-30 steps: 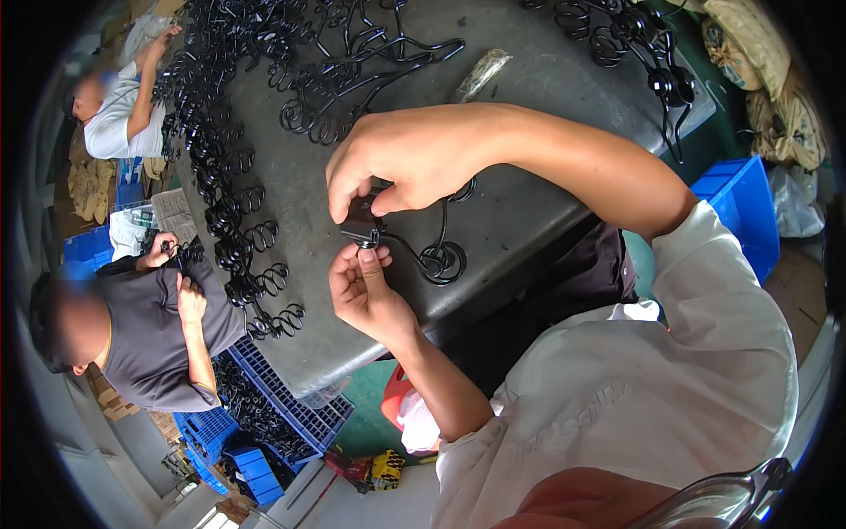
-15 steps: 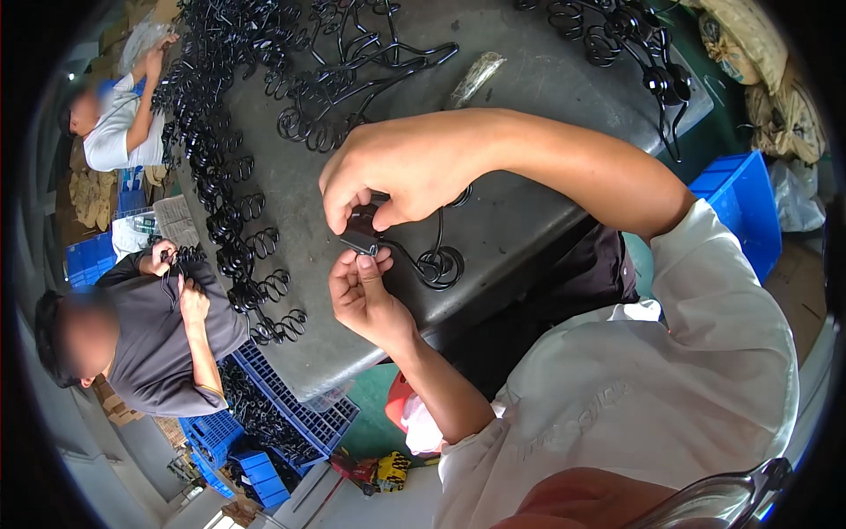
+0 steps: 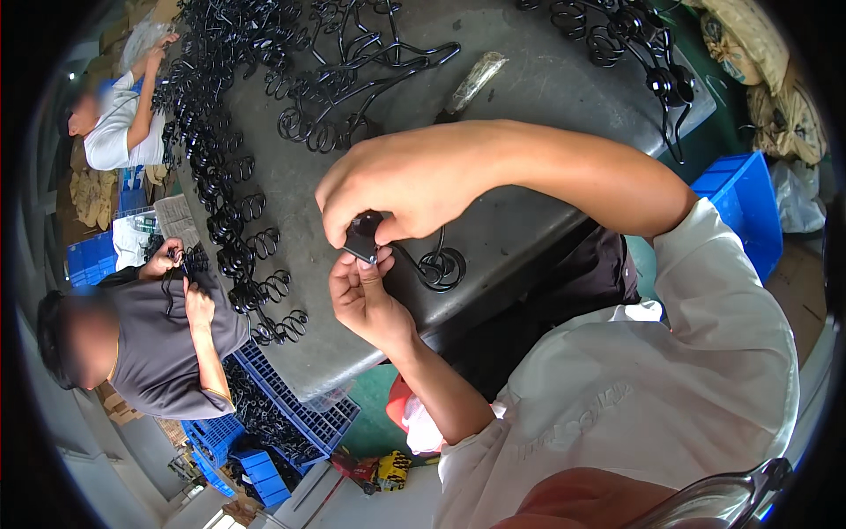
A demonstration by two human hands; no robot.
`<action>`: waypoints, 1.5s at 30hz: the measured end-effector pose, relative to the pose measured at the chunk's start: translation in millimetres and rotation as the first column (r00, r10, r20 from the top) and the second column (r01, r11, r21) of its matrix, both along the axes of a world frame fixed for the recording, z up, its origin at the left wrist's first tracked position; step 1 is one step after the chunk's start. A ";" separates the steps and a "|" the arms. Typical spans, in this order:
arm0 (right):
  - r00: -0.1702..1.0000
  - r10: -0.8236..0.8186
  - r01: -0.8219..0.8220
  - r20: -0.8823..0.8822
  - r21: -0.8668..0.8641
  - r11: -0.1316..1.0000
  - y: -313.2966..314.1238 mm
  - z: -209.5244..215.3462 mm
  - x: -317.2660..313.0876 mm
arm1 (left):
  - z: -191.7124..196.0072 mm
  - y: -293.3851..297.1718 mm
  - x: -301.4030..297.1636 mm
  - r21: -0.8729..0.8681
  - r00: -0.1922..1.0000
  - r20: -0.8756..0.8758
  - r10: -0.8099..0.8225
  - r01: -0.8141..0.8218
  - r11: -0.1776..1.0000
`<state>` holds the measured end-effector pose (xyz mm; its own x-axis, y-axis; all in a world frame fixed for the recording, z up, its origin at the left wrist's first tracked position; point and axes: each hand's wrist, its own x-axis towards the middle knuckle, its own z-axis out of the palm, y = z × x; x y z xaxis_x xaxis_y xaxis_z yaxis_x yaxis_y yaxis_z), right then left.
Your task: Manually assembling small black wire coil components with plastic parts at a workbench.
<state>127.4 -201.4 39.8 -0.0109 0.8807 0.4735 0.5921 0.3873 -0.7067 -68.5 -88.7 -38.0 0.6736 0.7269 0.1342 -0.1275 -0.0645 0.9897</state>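
A small black rectangular block (image 3: pixel 362 246), flat and glossy, is held between both hands above the near edge of the dark table. My right hand (image 3: pixel 397 187) arches over it from above, its thumb and fingers closed round the upper part. From below, my left hand (image 3: pixel 370 304) pinches the lower corner between thumb and fingertips. A tiny pale spot shows at that corner; what it is I cannot make out. Beside the hands a black coiled cord (image 3: pixel 441 268) rests on the table, its straight end running up toward the block. Fingers hide part of the block.
Many black coiled cords (image 3: pixel 231 189) cover the table's left side, and more (image 3: pixel 608 40) lie far right. A clear-wrapped strip (image 3: pixel 477 81) lies beyond my right forearm. Blue bins (image 3: pixel 740 207) stand right. Two people at left work with their hands, one holding coiled cord.
The block has tilted slightly in my fingers, and my right hand has shifted a little to the left. The co-worker in the dark shirt has moved their hands slightly.
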 end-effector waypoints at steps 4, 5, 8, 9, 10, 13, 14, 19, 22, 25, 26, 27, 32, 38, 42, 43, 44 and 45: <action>0.998 -0.047 0.047 0.035 0.019 0.999 -2.1 -0.3 -4.0 | 0.2 0.5 0.1 0.004 1.000 -0.005 -0.006 0.006 1.000; 0.998 -0.051 0.051 0.046 0.013 0.999 -3.2 0.8 -3.5 | -0.1 0.8 0.1 0.000 1.000 -0.005 -0.011 0.011 1.000; 0.996 -0.064 0.064 0.065 0.006 0.998 -4.1 0.3 -2.2 | -0.1 1.9 0.2 -0.011 1.000 0.001 -0.021 0.021 1.000; 0.995 -0.072 0.072 0.074 0.005 0.997 -4.1 0.4 -2.5 | 0.4 2.4 -0.6 -0.018 1.000 0.007 -0.025 0.025 1.000; 0.995 -0.072 0.072 0.074 0.004 0.997 -4.2 0.8 -2.4 | 1.0 2.9 -1.2 -0.020 1.000 0.007 -0.025 0.025 0.999; 0.994 -0.085 0.084 0.065 0.018 0.996 -3.6 -1.9 1.2 | 0.6 3.8 -2.1 -0.041 1.000 0.009 -0.030 0.030 0.999; 0.997 -0.074 0.074 0.015 -0.013 0.997 -2.5 -2.8 3.2 | 0.7 4.2 -2.0 -0.049 0.999 0.011 -0.035 0.035 0.998; 0.992 -0.062 0.053 -0.113 -0.079 0.995 1.4 -9.2 10.8 | 2.7 0.0 1.1 -0.047 1.000 -0.016 0.013 -0.014 0.999; 0.982 -0.080 0.066 -0.170 -0.090 0.994 4.7 -15.1 12.4 | 1.3 -2.4 3.1 0.013 0.999 0.000 0.036 -0.036 0.999; 0.966 -0.096 0.067 -0.241 -0.126 0.990 6.0 -16.3 12.9 | 2.6 -5.1 4.9 0.052 0.997 -0.030 0.069 -0.068 0.996; 0.957 -0.125 0.094 -0.260 -0.128 0.987 7.3 -17.2 12.2 | 2.8 -5.2 5.0 0.047 0.996 -0.027 0.083 -0.082 0.996; 0.951 -0.130 0.088 -0.282 -0.157 0.984 8.7 -17.7 11.6 | 2.6 -5.3 5.1 0.059 0.996 -0.043 0.084 -0.081 0.995; 0.976 -0.062 0.045 -0.207 -0.085 0.995 14.9 -18.6 10.0 | 4.3 -10.2 5.8 0.132 0.983 -0.140 0.115 -0.097 0.987; 0.968 -0.014 -0.009 -0.250 -0.088 0.996 20.0 -20.7 12.1 | 3.7 -10.9 5.3 0.120 0.984 -0.142 0.106 -0.089 0.989; 0.929 -0.043 -0.042 -0.369 -0.219 0.975 17.6 -12.6 12.4 | 7.0 -12.2 6.0 0.168 0.981 -0.163 0.101 -0.073 0.983; 0.930 -0.038 -0.049 -0.365 -0.224 0.973 19.5 -12.1 11.5 | 8.0 -11.6 5.8 0.162 0.981 -0.161 0.107 -0.081 0.983; 0.934 -0.018 -0.053 -0.356 -0.189 0.981 20.6 -12.3 10.1 | 8.4 -10.6 5.4 0.139 0.980 -0.170 0.102 -0.079 0.987; 0.938 0.001 -0.057 -0.347 -0.153 0.987 21.5 -12.5 9.0 | 8.5 -9.8 4.9 0.116 0.979 -0.179 0.096 -0.076 0.990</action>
<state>136.4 -179.9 27.4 0.1010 0.9461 0.3077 0.2916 0.2675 -0.9184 -63.6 -98.5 -29.5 0.6292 0.7714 0.0948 0.0661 -0.1746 0.9824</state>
